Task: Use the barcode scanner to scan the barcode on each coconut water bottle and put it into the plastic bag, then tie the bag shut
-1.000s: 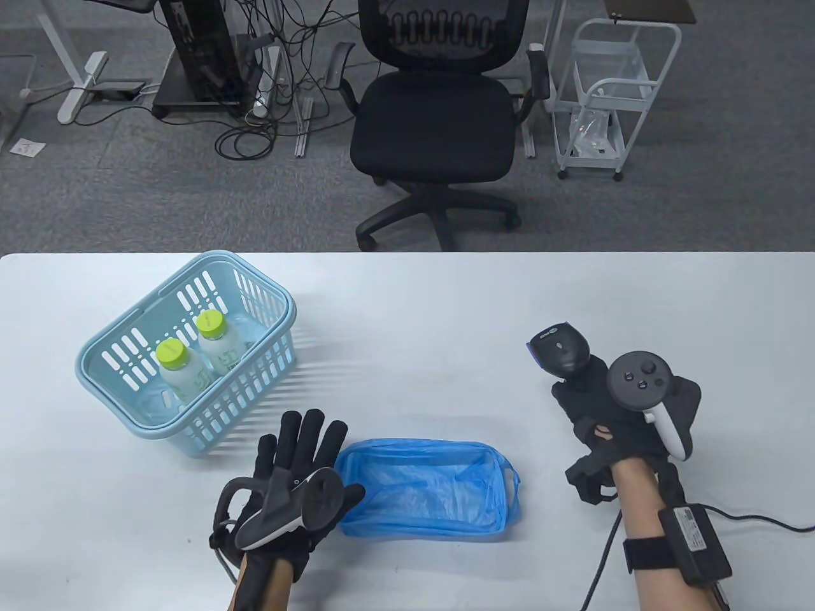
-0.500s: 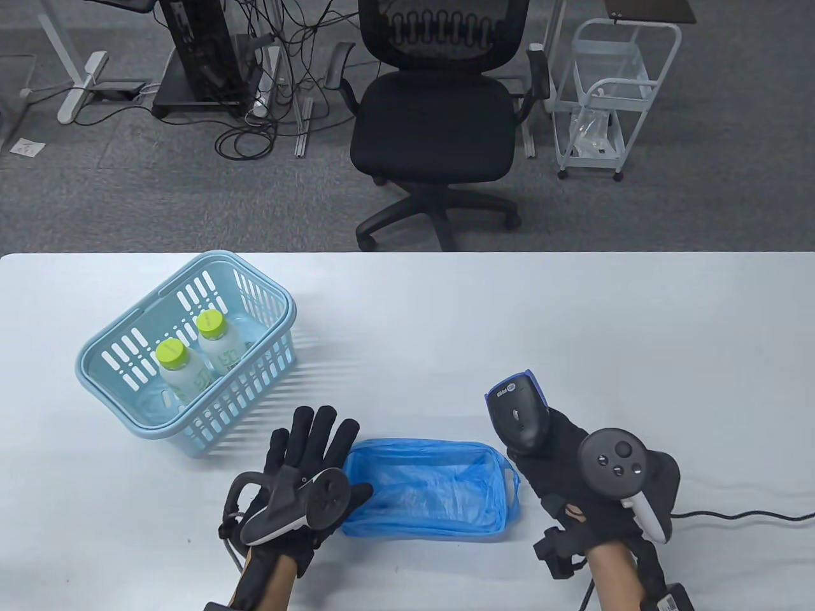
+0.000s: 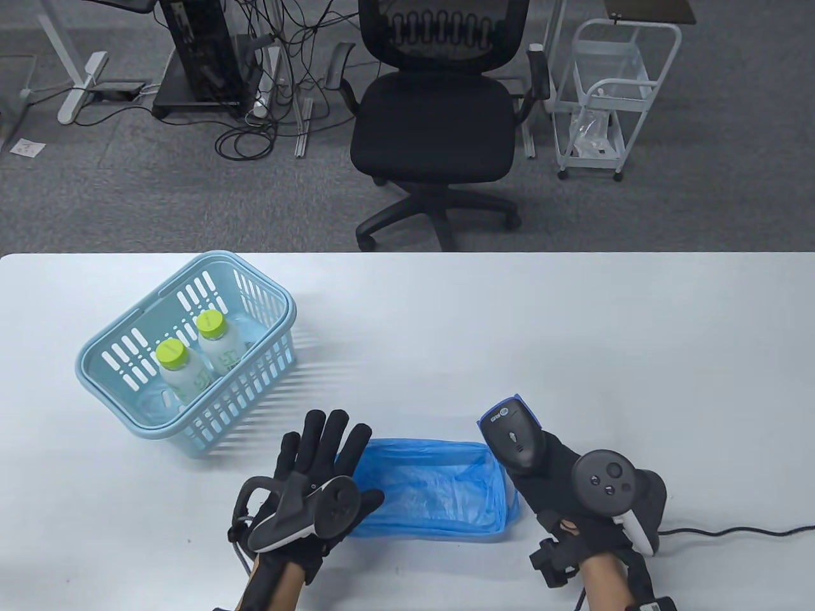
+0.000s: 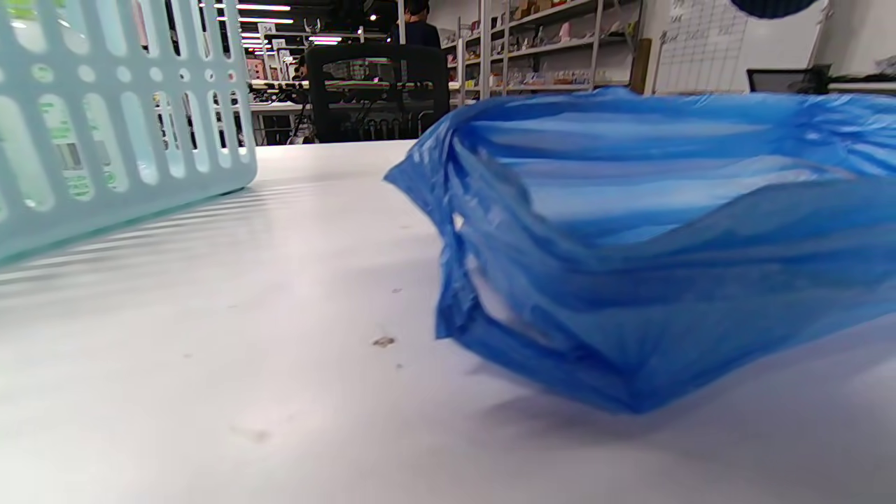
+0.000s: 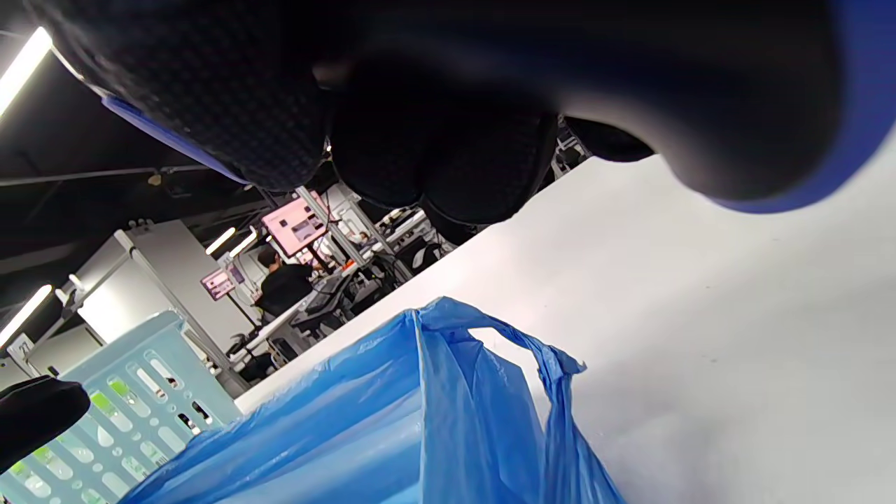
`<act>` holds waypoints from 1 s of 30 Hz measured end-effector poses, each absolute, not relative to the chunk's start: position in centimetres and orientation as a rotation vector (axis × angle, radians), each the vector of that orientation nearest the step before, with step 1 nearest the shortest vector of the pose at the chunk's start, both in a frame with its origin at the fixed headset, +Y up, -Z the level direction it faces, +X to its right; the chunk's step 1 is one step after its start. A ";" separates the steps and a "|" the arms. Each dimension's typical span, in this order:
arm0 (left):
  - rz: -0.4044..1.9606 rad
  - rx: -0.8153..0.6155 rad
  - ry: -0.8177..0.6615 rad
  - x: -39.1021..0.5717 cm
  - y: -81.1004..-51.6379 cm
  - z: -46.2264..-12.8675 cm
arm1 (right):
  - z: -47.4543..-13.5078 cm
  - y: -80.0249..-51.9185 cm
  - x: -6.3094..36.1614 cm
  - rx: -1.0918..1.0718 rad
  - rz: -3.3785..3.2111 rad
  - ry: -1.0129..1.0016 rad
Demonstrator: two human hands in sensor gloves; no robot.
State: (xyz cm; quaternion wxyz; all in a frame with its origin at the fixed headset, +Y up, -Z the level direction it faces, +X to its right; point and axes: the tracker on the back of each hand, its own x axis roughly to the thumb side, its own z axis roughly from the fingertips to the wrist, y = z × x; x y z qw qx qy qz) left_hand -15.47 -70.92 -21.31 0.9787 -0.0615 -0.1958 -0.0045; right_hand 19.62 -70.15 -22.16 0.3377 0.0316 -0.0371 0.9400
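Table view: the left hand (image 3: 318, 484) is hovering with fingers straight and spread, holding nothing, at the left edge of the open blue bag (image 3: 439, 487). The right hand (image 3: 573, 490) is gripping the scanner (image 3: 512, 439) just right of the bag; its badge is unreadable. Two green-capped bottles (image 3: 191, 363) are standing in the basket (image 3: 127, 407), far left.

Left wrist view: the bag (image 4: 665, 245) is lying right of the basket (image 4: 105, 140).

Right wrist view: the scanner (image 5: 630, 84) is hanging above the bag (image 5: 420, 420).

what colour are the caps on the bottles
Lime green caps, clearest in the table view.
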 end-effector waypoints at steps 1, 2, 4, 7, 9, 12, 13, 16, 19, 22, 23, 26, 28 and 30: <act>0.002 -0.117 -0.415 -15.2 -70.7 -21.1 | -22.2 -70.2 19.7 0.078 2.442 -0.097; 0.002 -0.115 -0.436 -15.0 -70.3 -21.0 | -22.1 -70.2 19.9 0.070 2.436 -0.097; 0.028 -0.088 -0.467 -14.9 -69.1 -21.0 | -22.2 -70.2 20.2 0.071 2.422 -0.105; 0.098 -0.065 -0.471 -15.6 -66.7 -22.1 | -22.2 -70.2 20.6 0.050 2.401 -0.105; 0.093 -0.036 -0.446 -16.4 -64.9 -23.4 | -22.1 -70.2 20.8 0.049 2.406 -0.111; 0.013 -0.037 -0.385 -18.6 -61.9 -26.3 | -21.9 -70.2 21.1 0.045 2.418 -0.119; -0.006 -0.029 -0.366 -19.2 -61.1 -27.2 | -21.9 -70.2 21.2 0.042 2.420 -0.119; -0.058 -0.041 -0.285 -21.9 -58.5 -30.1 | -21.9 -70.2 21.7 0.012 2.424 -0.129; -0.053 -0.097 -0.149 -25.4 -56.9 -33.5 | -21.8 -70.5 22.3 -0.029 2.422 -0.127; -0.129 -0.168 -0.013 -28.4 -57.0 -36.3 | -21.8 -70.6 22.7 -0.041 2.440 -0.113; -0.178 -0.210 0.018 -29.5 -57.3 -37.4 | -21.8 -70.7 22.8 -0.057 2.440 -0.107; -0.202 -0.351 0.102 -31.8 -58.9 -39.6 | -21.7 -71.1 23.2 -0.093 2.436 -0.097; -0.235 -0.437 0.128 -32.9 -59.8 -40.7 | -21.7 -71.2 23.4 -0.109 2.437 -0.089; -0.252 -0.532 0.164 -33.8 -60.8 -41.7 | -21.6 -71.4 23.5 -0.126 2.445 -0.083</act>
